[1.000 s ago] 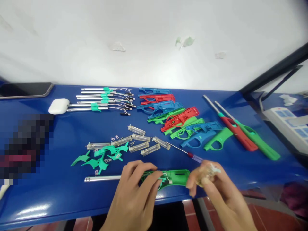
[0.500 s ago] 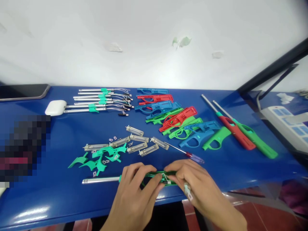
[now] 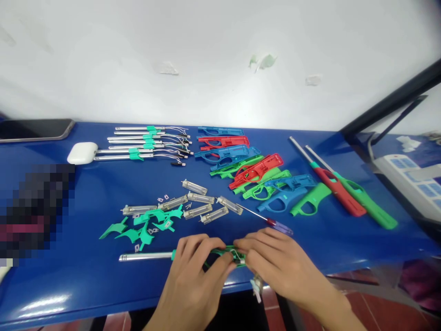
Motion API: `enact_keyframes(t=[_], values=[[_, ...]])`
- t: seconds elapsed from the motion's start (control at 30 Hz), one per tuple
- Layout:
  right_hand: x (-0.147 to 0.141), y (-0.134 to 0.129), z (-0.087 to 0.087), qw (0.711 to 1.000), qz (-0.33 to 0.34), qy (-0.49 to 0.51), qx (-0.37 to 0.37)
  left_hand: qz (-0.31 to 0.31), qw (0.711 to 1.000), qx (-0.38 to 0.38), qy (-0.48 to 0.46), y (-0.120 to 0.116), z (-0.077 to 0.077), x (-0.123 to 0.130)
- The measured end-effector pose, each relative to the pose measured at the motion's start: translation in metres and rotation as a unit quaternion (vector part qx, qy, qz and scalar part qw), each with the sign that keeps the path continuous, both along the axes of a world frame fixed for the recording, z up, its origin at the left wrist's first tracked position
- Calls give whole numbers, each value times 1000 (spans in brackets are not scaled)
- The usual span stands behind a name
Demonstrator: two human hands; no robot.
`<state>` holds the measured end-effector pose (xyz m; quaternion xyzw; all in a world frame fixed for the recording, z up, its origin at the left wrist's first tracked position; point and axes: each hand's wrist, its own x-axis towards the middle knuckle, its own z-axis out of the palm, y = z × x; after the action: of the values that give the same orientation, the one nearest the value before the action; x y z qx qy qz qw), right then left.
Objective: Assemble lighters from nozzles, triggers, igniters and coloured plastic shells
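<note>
A lighter with an open green casing (image 3: 229, 248) lies near the table's front edge, its silver barrel (image 3: 146, 256) pointing left. My left hand (image 3: 195, 271) is closed on it, thumb and fingers around the handle part. White wires and a small dark part show between my fingertips inside the casing. My right hand (image 3: 280, 259) presses its fingertips on the casing's right end. From under that same hand sticks a small clear fuel tank (image 3: 257, 282), tucked in the palm; most of it is hidden.
Green triggers (image 3: 129, 234) and clear fuel tanks (image 3: 213, 214) lie beyond my hands. A screwdriver (image 3: 275, 224) rests close to my right hand. Barrels with wires (image 3: 138, 140), coloured casing halves (image 3: 257, 172) and two lighters (image 3: 361, 197) lie farther off. A white case (image 3: 82, 153) is at left.
The fuel tank in my right hand has swung down and left, below the palm. My right fingers have flattened over the casing's end. The left hand stays almost the same.
</note>
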<state>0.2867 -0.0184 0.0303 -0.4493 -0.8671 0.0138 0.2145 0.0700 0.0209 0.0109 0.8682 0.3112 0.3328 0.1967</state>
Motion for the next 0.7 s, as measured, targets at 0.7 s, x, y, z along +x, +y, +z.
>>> enact_keyframes(t=[0.7], values=[[-7, -6, -5, 980, -64, 176, -71, 5, 999, 29, 45, 3, 1, 1]])
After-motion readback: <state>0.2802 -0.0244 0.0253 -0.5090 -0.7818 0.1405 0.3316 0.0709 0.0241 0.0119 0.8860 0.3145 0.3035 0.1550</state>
